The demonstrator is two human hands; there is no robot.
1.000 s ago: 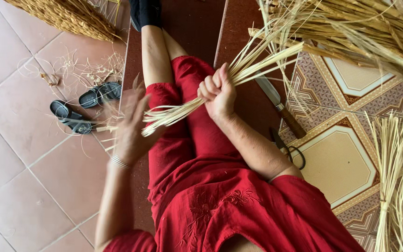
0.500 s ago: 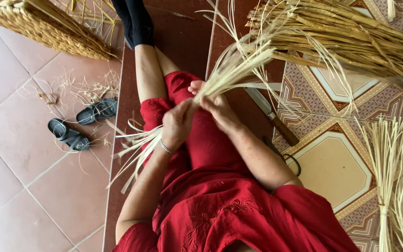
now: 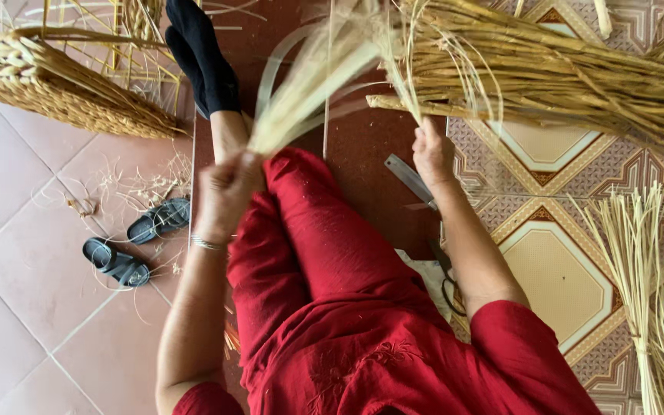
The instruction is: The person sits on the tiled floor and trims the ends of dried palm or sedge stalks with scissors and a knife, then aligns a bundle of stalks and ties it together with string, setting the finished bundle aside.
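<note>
My left hand (image 3: 228,188) is closed around the base of a bunch of pale straw strands (image 3: 309,77), which fans upward and is blurred by motion. My right hand (image 3: 432,154) rests on the dark red step with its fingers reaching to the butt end of a large heap of dry reeds (image 3: 562,69) at the upper right. I cannot tell whether it grips a stalk. I sit in red clothes (image 3: 332,307) with black socks (image 3: 201,58) on my feet, legs stretched along the step.
A knife blade (image 3: 409,178) lies on the step beside my right wrist, and scissors (image 3: 451,296) lie under my right forearm. A woven straw panel (image 3: 63,96) is at the upper left. Sandals (image 3: 136,238) and straw scraps lie on the tiles. Another pale straw bundle (image 3: 647,284) stands at the right.
My left hand has taken the straw bunch alone and swung it upward. My right hand has let go of it and moved right to the reed heap.
</note>
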